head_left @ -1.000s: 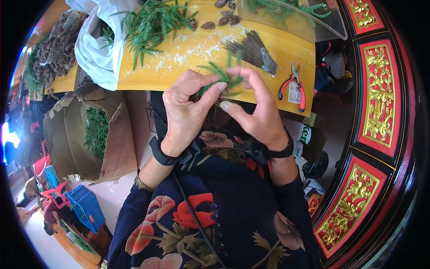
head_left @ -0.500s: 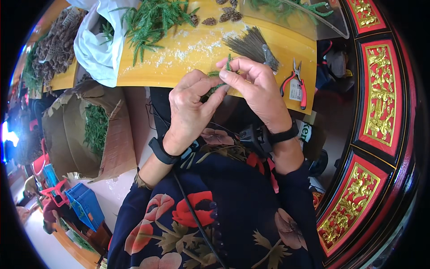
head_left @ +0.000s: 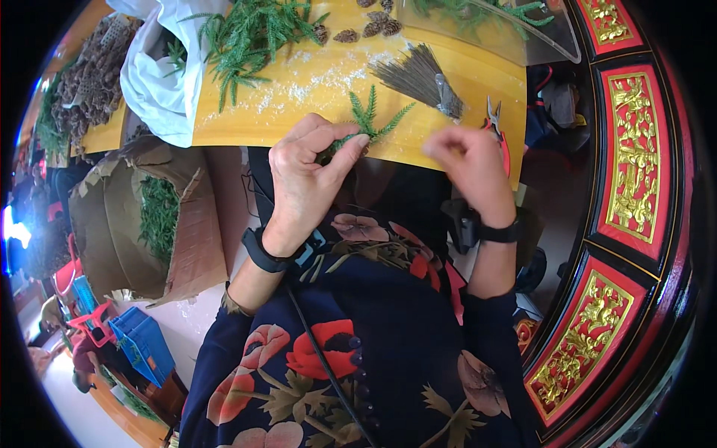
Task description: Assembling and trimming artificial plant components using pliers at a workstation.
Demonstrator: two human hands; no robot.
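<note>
- Green sprig [head_left: 367, 122], at the upper centre of the frame; its fronds fan upward over the near edge of the yellow table [head_left: 291, 127].
- Left hand [head_left: 308, 164], just left of centre; thumb and fingers pinch the sprig at its base, the other fingers folded in.
- Right hand [head_left: 478, 168], right of centre; apart from the sprig, fingers bent inward, blurred; whether anything sits between its fingertips I cannot tell; in the view it covers part of the pliers [head_left: 494, 116], whose jaws point to the top of the frame and whose red handle shows beside the hand.
- Dark stems [head_left: 411, 78], upper right of centre; a bundle splayed toward the left, gathered at its lower right end; white flakes [head_left: 321, 84] lie scattered to its left.
- Branches [head_left: 250, 33], heaped at the top, left of centre; cones [head_left: 346, 36] lie to their right; a clear bin [head_left: 485, 37] stands at the upper right.
- White bag [head_left: 160, 93], upper left; below it a carton [head_left: 112, 231] with greenery [head_left: 159, 216] inside; a blue crate [head_left: 146, 347] at the lower left.
- Gold carvings [head_left: 633, 153] on red panels, along the right side.
</note>
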